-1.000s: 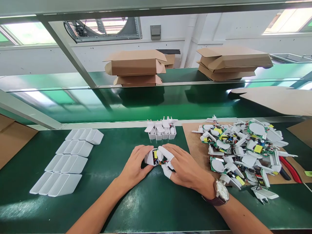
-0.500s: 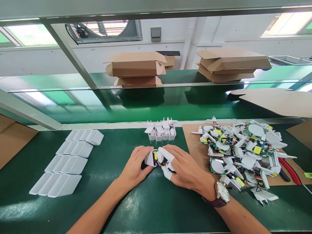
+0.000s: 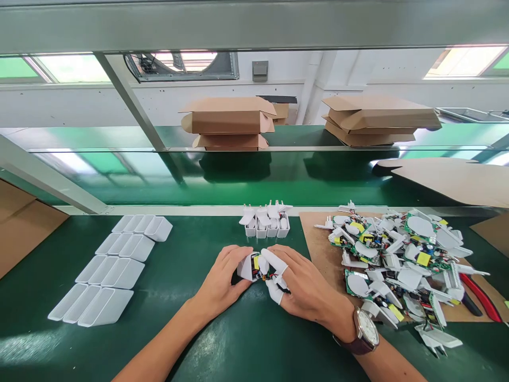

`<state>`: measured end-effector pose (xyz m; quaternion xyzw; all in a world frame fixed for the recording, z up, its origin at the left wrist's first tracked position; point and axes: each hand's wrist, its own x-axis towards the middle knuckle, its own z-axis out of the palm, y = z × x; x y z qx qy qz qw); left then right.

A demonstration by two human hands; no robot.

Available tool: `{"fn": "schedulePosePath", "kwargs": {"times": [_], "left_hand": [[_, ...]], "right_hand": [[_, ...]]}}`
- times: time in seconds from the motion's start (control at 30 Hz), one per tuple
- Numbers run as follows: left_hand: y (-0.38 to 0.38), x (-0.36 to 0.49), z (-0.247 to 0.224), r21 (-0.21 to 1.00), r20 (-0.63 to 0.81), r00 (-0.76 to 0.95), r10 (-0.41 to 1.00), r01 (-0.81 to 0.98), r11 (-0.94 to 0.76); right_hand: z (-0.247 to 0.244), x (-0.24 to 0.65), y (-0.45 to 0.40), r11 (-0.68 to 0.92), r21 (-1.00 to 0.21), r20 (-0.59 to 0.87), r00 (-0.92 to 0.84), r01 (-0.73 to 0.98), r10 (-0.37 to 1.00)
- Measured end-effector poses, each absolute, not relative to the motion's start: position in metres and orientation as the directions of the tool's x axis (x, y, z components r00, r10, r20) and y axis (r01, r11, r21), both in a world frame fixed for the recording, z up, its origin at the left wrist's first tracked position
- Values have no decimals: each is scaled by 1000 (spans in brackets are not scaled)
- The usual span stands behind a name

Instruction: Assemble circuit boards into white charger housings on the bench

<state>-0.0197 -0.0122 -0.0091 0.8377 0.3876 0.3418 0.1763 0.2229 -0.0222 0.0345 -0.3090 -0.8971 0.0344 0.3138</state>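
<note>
Above the glossy green counter (image 3: 178, 329), both forearms angled inward. The left hand (image 3: 225, 277) was nearly closed, pinching a smooth, angular white casing (image 3: 245, 267); the right hand (image 3: 304, 285) — white-covered fingertips bent down — closed round the circuit board (image 3: 261, 267) beside it, mid-counter. Jumbled white plastic-and-circuit parts (image 3: 397, 260) covered matte brown cardboard (image 3: 324, 260) toward the right edge; filled white cases (image 3: 261, 232) stood by the far edge.
</note>
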Motion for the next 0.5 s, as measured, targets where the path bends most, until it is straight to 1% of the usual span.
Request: {"fn": "schedulePosePath", "kwargs": {"times": [0.3, 0.5], "left_hand": [[-12, -19, -9, 573, 445, 456, 771, 517, -636], [-12, -20, -6, 545, 451, 472, 757, 526, -653]], "right_hand": [[32, 224, -22, 795, -274, 520, -612, 541, 596], [36, 224, -22, 788, -314, 507, -609, 529, 610]]}}
